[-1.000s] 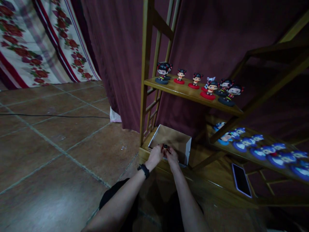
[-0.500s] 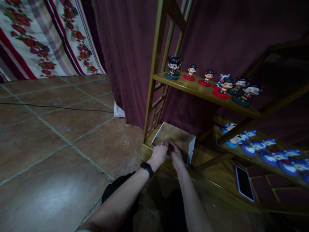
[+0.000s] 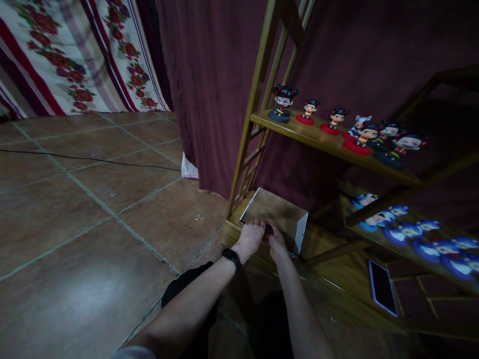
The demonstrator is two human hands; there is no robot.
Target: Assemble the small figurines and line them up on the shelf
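Note:
My left hand (image 3: 251,236) and my right hand (image 3: 276,243) meet at the near edge of an open cardboard box (image 3: 284,213) on the lowest board of a wooden shelf (image 3: 258,85). Both hands are closed round a small dark object (image 3: 268,229) held between the fingers; too little of it shows to name it. A black band sits on my left wrist (image 3: 232,257).
Several red-based and dark-based figurines (image 3: 339,117) stand on the middle shelf board. Blue figurines (image 3: 407,232) lie on a lower board at right. A phone (image 3: 382,287) lies flat on the bottom board. A black cable (image 3: 86,159) crosses the tiled floor. Maroon curtain hangs behind.
The view has shifted left and slightly down, so the shelf sits further right in frame. Both hands stay together on the small dark object at the box's near edge.

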